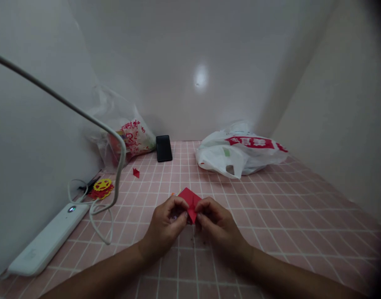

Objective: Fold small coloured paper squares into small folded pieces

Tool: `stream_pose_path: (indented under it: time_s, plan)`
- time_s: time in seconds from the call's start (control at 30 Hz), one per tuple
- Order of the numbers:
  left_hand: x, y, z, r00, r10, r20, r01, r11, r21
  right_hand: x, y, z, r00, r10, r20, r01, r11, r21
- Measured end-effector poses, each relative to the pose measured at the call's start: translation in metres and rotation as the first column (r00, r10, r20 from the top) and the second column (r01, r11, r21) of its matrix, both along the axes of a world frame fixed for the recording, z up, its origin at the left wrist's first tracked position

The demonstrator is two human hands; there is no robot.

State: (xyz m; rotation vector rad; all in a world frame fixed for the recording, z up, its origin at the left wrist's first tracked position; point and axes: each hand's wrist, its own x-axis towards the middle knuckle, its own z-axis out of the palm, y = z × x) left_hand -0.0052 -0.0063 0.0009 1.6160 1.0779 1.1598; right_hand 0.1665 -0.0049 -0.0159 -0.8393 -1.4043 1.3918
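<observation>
Pinching red paper (188,196) with left hand (163,224) and right hand (221,223), looks mid-fold, kinda dim though; calls for careful creasing.

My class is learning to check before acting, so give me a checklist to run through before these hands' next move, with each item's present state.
1. Left hand gripping the red paper: ok, pinched at its left side.
2. Right hand gripping it too: ok, at its right side.
3. Cable clear of both hands: ok, it hangs off to the left.
4. Space beside the paper clear: not ok, a small orange bit shows there.
5. Creases sharp and even: cannot tell, the hands cover part of the paper.
</observation>
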Motion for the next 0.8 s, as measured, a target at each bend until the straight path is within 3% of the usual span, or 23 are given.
stream_pose_path:
  time_s: [0.2,0.47,0.57,0.67,0.73,0.8]
  plan:
    - [0.0,0.001,-0.001,0.999,-0.011,-0.039,0.009,0.999,-0.034,-0.001,0.001,-0.003,1.0,0.013,-0.003,-0.013,1.0,-0.001]
    - [0.001,0.001,0.0,0.991,-0.04,0.125,0.052,0.994,-0.099,-0.005,0.0,-0.001,0.993,0.059,-0.104,-0.072,0.989,-0.126]
    - [0.0,0.003,0.001,0.971,-0.058,0.233,0.1,0.979,-0.176,-0.002,0.004,-0.003,0.997,-0.007,-0.072,0.003,0.998,-0.056]
    - [-0.001,0.007,0.0,0.953,-0.082,0.293,0.16,0.954,-0.253,0.002,0.008,-0.001,0.995,-0.078,0.058,0.07,0.989,0.129]
    - [-0.001,0.01,-0.003,0.937,-0.078,0.341,0.195,0.926,-0.323,0.004,0.009,0.001,0.988,-0.064,0.143,0.028,0.97,0.24]
    - [0.0,0.011,-0.005,0.904,-0.041,0.425,0.232,0.882,-0.41,0.004,0.009,0.002,0.987,-0.02,0.16,-0.021,0.967,0.252]
